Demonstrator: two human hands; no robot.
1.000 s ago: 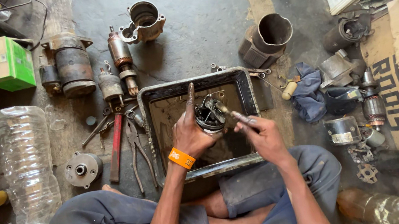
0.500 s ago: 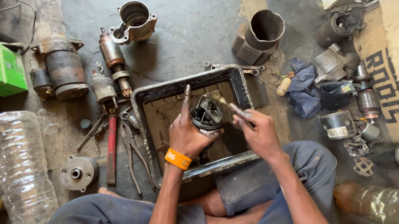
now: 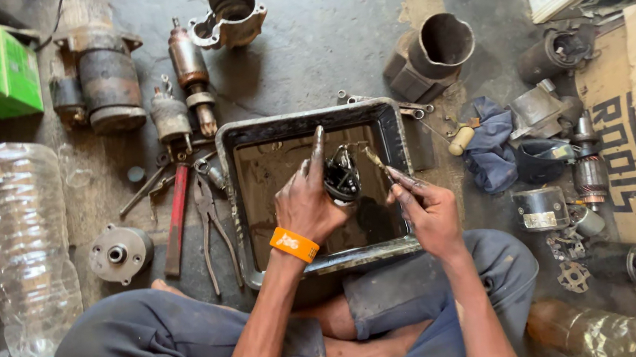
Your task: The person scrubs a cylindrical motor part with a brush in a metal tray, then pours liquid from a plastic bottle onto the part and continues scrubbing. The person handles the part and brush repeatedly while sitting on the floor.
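Worker's clothing, seen from the head camera
Grimy grey-blue trousers (image 3: 152,348) with oil stains, bare forearms without sleeves, orange rubber wristband (image 3: 294,245) with pale print on left wrist; left hand (image 3: 306,203) and right hand (image 3: 427,209) smeared with dark grease, feet bare

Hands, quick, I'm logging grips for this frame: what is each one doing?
Left hand: closed on a small dark round part, index finger sticking up.
Right hand: closed on a thin tool touching that part.
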